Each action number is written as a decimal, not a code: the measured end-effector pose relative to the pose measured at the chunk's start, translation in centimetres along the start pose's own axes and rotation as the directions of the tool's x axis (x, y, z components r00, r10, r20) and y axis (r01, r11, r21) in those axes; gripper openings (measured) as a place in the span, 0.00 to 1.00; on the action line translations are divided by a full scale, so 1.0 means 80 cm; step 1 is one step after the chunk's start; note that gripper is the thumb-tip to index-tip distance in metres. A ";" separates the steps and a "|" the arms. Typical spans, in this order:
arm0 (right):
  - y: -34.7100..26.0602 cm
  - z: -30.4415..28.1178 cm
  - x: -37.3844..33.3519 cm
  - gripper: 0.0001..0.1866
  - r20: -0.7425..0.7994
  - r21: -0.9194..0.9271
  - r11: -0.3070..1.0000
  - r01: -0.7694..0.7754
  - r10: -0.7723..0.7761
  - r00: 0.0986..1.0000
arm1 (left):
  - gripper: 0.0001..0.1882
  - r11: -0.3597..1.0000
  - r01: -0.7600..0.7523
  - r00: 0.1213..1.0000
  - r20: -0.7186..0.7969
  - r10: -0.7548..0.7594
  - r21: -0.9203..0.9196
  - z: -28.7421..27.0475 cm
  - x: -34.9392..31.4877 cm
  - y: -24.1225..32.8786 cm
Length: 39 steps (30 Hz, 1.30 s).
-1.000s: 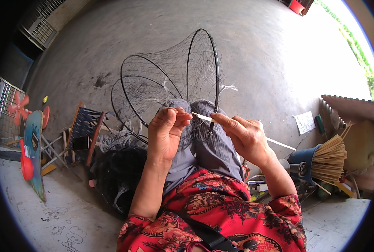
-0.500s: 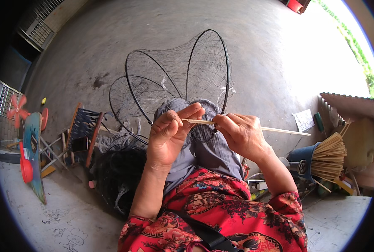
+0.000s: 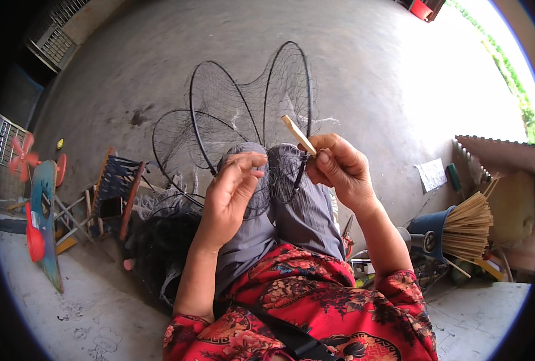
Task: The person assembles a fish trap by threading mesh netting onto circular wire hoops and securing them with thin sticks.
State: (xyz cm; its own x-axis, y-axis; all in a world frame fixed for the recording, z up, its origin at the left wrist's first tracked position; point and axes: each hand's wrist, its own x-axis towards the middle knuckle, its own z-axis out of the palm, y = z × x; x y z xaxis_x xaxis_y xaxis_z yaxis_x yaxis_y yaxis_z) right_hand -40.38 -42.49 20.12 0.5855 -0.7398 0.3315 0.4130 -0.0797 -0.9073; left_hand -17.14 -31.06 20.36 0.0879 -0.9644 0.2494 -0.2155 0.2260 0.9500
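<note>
one pale stick point(image 3: 297, 134), pinched by the right hand point(image 3: 341, 167), jutted up-left beyond its grasp; the left hand point(image 3: 232, 185) curved loosely, unclenched.

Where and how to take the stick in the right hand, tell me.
Take the stick probably best by its upper end, coming from the left: that flat-looking end juts up and leftward, clear of the fingers, while the right hand pinches it lower down.

Lwr end of stick point(image 3: 297, 133) is hidden w/in R hand point(image 3: 339, 166).
</note>
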 end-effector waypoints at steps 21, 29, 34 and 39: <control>-0.023 -0.032 -0.013 0.24 0.225 -0.782 0.580 0.229 -0.080 0.971 | 0.09 0.765 -0.027 0.980 -0.168 -0.106 -0.643 0.020 -0.004 -0.036; -0.020 -0.039 -0.029 0.28 0.221 -0.774 0.598 0.208 -0.052 0.974 | 0.07 0.709 0.037 0.980 -0.114 -0.165 -0.705 0.023 0.004 -0.039; -0.028 -0.041 -0.029 0.30 0.326 -0.837 0.443 0.322 -0.070 0.943 | 0.07 0.649 0.056 0.966 -0.122 -0.226 -0.758 0.023 0.004 -0.040; -0.037 -0.031 -0.029 0.38 0.327 -0.924 0.196 0.327 -0.035 0.944 | 0.06 0.708 0.024 0.966 -0.167 -0.199 -0.705 0.025 0.003 -0.029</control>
State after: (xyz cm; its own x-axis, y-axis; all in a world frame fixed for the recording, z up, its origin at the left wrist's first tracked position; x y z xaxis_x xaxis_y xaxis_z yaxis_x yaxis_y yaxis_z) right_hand -44.73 -42.20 21.39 0.7668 -0.4774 0.4291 -0.3722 -0.8753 -0.3087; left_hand -18.57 -32.07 17.84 0.2901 -0.9534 0.0832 0.5355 0.2337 0.8116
